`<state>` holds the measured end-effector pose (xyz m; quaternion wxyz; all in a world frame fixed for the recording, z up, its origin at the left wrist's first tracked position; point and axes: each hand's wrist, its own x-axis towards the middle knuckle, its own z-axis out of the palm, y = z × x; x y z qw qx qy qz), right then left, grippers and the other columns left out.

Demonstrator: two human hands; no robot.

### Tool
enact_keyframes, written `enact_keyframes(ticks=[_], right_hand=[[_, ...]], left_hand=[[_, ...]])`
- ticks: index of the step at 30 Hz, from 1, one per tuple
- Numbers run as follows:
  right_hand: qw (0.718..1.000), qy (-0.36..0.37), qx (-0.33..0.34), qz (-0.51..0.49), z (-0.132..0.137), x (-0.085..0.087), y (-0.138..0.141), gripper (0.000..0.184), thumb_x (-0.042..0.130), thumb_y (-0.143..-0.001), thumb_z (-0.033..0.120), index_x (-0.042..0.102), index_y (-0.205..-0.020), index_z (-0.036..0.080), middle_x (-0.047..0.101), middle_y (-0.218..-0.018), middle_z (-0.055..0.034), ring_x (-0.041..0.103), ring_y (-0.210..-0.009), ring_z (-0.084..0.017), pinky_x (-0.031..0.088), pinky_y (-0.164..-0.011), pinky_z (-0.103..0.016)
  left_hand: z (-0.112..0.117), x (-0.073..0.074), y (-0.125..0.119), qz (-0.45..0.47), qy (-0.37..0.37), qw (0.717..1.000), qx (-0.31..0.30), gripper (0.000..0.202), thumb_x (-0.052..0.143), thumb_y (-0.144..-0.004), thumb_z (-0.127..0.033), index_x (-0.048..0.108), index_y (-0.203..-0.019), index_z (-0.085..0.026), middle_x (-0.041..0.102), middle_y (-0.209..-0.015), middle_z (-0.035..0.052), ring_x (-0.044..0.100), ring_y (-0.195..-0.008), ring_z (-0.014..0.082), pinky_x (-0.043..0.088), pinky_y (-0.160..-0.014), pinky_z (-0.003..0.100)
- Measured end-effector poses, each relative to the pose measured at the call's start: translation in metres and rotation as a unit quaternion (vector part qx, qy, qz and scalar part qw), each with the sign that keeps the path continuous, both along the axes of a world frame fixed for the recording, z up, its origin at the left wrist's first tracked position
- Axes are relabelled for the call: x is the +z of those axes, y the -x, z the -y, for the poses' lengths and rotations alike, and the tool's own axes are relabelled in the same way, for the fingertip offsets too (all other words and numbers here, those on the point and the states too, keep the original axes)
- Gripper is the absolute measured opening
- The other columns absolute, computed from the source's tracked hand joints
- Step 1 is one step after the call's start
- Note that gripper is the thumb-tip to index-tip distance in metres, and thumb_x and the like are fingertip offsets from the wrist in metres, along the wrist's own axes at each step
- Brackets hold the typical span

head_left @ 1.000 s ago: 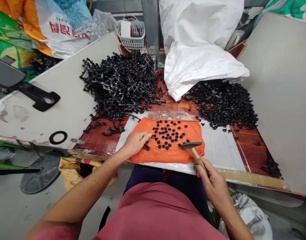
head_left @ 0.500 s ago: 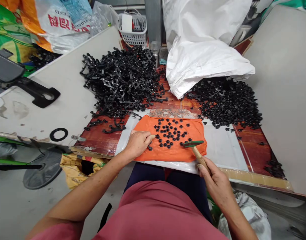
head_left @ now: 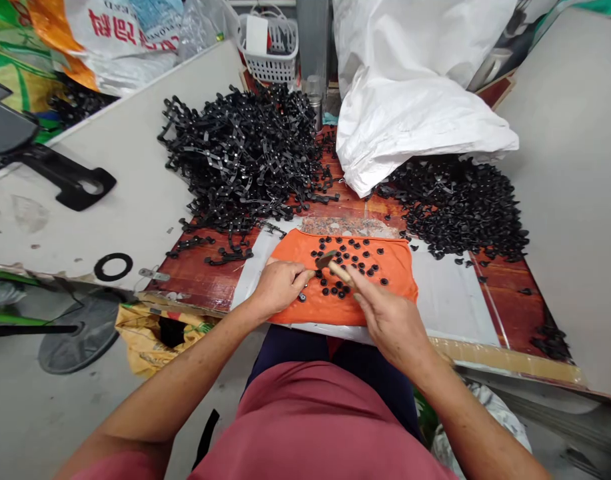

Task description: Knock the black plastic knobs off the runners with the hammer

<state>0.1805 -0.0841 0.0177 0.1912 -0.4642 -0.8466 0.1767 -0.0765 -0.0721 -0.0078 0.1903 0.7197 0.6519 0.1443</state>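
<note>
My left hand (head_left: 281,288) rests at the left side of an orange cloth (head_left: 285,313), thumb and fingers pinched together. Whatever may be between those fingertips is too small to make out. In my right hand (head_left: 391,317) is a small hammer by the wooden handle (head_left: 341,273). Its dark hammer head (head_left: 326,259) is just above the cloth, close to my left fingertips. Many small round black plastic pieces (head_left: 370,271) lie spread over the cloth, and the hammer hides some of them.
A tall heap of black strip-like plastic parts (head_left: 245,153) stands at the back left. Small black pieces (head_left: 465,207) are piled at the right, under a white sack (head_left: 420,127). Pale boards (head_left: 575,200) flank the red-brown table (head_left: 195,277). A white basket (head_left: 270,67) is behind.
My right hand has swung the hammer leftward across the cloth to beside my left fingertips. My left hand stays pinched in nearly the same place. The view has shifted slightly.
</note>
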Motion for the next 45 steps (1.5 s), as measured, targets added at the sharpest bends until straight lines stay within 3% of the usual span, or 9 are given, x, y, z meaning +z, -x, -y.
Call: enact_keyframes(ticks=[11, 17, 21, 25, 28, 33, 35, 39, 45], right_hand=[[0.992, 0.012, 0.002, 0.124, 0.0, -0.001, 0.007, 0.053, 0.045, -0.105, 0.027, 0.047, -0.158, 0.03, 0.079, -0.089, -0.0064, 0.073, -0.07, -0.024, 0.056, -0.063, -0.031], [0.991, 0.059, -0.064, -0.1, 0.0, 0.004, -0.004, 0.046, 0.042, -0.106, 0.032, 0.054, -0.149, 0.021, 0.076, -0.118, -0.0097, 0.072, -0.095, -0.023, 0.054, -0.082, -0.032], [0.973, 0.111, -0.06, -0.192, 0.004, 0.014, -0.001, 0.027, 0.05, -0.103, 0.036, 0.069, -0.114, 0.02, 0.071, -0.093, -0.0038, 0.064, -0.08, -0.019, 0.048, -0.072, -0.028], [0.949, 0.149, -0.005, -0.278, -0.002, 0.012, 0.021, 0.03, 0.058, -0.098, 0.035, 0.067, -0.123, 0.022, 0.071, -0.109, -0.004, 0.063, -0.098, -0.021, 0.048, -0.085, -0.03], [0.919, 0.225, 0.016, -0.322, -0.006, 0.005, 0.033, 0.022, 0.064, -0.091, 0.034, 0.07, -0.107, 0.021, 0.069, -0.093, -0.0001, 0.063, -0.085, -0.019, 0.048, -0.078, -0.028], [0.887, 0.269, -0.081, -0.366, 0.005, -0.003, 0.03, 0.019, 0.069, -0.086, 0.038, 0.06, -0.085, 0.022, 0.061, -0.069, 0.004, 0.055, -0.063, -0.015, 0.043, -0.061, -0.025], [0.891, 0.244, -0.102, -0.369, 0.013, -0.004, 0.027, 0.019, 0.071, -0.085, 0.037, 0.061, -0.089, 0.022, 0.064, -0.073, 0.0029, 0.057, -0.066, -0.016, 0.045, -0.062, -0.026], [0.927, 0.179, -0.091, -0.317, 0.031, -0.01, 0.03, 0.016, 0.071, -0.087, 0.033, 0.06, -0.081, 0.022, 0.056, -0.067, 0.005, 0.052, -0.061, -0.013, 0.041, -0.059, -0.024], [0.944, 0.129, -0.018, -0.304, 0.051, -0.024, 0.044, 0.017, 0.067, -0.09, 0.024, 0.059, -0.075, 0.022, 0.056, -0.063, 0.0054, 0.05, -0.056, -0.012, 0.04, -0.057, -0.024]], left_hand=[[0.0, -0.006, 0.003, -0.013, 0.013, 1.0, -0.007, 0.043, 0.048, -0.101, -0.04, 0.058, -0.065, -0.019, 0.07, -0.07, 0.0057, 0.058, -0.068, 0.0189, 0.03, -0.073, 0.033], [0.007, 0.009, 0.015, 0.071, 0.022, 0.997, 0.036, 0.031, 0.036, -0.102, -0.039, 0.057, -0.087, -0.02, 0.06, -0.074, 0.0015, 0.054, -0.07, 0.0177, 0.032, -0.068, 0.03], [0.017, 0.028, 0.012, 0.184, 0.013, 0.982, 0.041, 0.022, 0.039, -0.1, -0.038, 0.054, -0.096, -0.021, 0.052, -0.073, -0.0034, 0.049, -0.068, 0.0144, 0.035, -0.065, 0.026], [0.031, 0.04, -0.011, 0.259, 0.066, 0.963, -0.017, 0.014, 0.055, -0.093, -0.034, 0.052, -0.1, -0.021, 0.044, -0.062, -0.0086, 0.043, -0.059, 0.011, 0.033, -0.06, 0.024], [0.04, 0.042, -0.024, 0.304, 0.079, 0.949, -0.036, 0.02, 0.064, -0.087, -0.03, 0.054, -0.103, -0.022, 0.052, -0.069, -0.0075, 0.048, -0.062, 0.0105, 0.039, -0.061, 0.023], [0.049, 0.033, -0.02, 0.37, -0.077, 0.915, 0.141, 0.036, 0.074, -0.081, -0.036, 0.057, -0.11, -0.021, 0.065, -0.108, 0.0051, 0.063, -0.097, 0.0177, 0.051, -0.089, 0.031], [0.053, 0.029, -0.018, 0.418, -0.045, 0.891, 0.172, 0.033, 0.065, -0.09, -0.042, 0.058, -0.114, -0.02, 0.067, -0.113, 0.0081, 0.066, -0.103, 0.0201, 0.052, -0.093, 0.034], [0.058, 0.026, -0.026, 0.419, 0.042, 0.903, 0.083, 0.032, 0.055, -0.099, -0.045, 0.063, -0.119, -0.022, 0.071, -0.116, 0.007, 0.065, -0.115, 0.0224, 0.05, -0.102, 0.035], [0.057, 0.022, -0.036, 0.403, 0.031, 0.911, 0.086, 0.022, 0.058, -0.093, -0.034, 0.056, -0.111, -0.022, 0.069, -0.095, 0.0012, 0.064, -0.087, 0.0172, 0.05, -0.08, 0.029]])
